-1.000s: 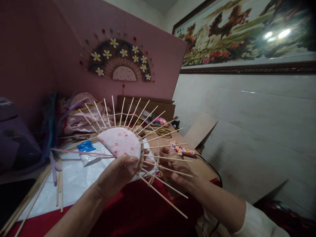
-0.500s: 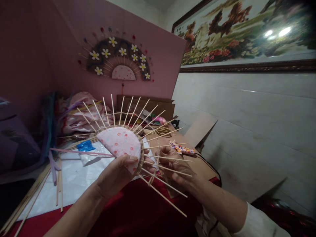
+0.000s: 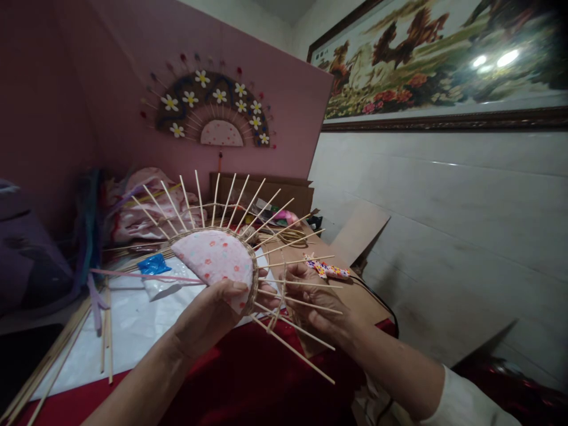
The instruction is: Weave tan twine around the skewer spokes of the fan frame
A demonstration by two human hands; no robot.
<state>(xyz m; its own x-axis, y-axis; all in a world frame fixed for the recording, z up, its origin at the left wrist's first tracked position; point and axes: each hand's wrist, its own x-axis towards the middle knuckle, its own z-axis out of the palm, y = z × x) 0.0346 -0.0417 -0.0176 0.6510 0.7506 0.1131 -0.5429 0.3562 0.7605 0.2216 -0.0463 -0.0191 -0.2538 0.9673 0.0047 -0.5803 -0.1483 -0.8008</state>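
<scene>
A half-round fan frame (image 3: 217, 254) is covered in pink floral cloth, with thin wooden sticks fanning out from its braided curved edge. My left hand (image 3: 224, 299) grips it at the lower right, thumb on the cloth and fingers behind. Among the sticks on the right, my right hand (image 3: 306, 296) has its fingers pinched on a thin brown cord (image 3: 283, 278). This cord is woven around the lowest sticks and also runs loosely past the upper ones. Sticks partly cover the right fingertips.
A finished flowered fan (image 3: 217, 103) hangs on the pink board. A patterned glue gun (image 3: 326, 269) lies on cardboard at right. White sheeting (image 3: 146, 331), a blue packet (image 3: 154, 264) and loose sticks (image 3: 48, 361) are at left. Pink cloth (image 3: 142, 207) is heaped behind.
The fan frame has tilted slightly, its upper sticks shifting a little left. Both hands keep nearly the same place and grip.
</scene>
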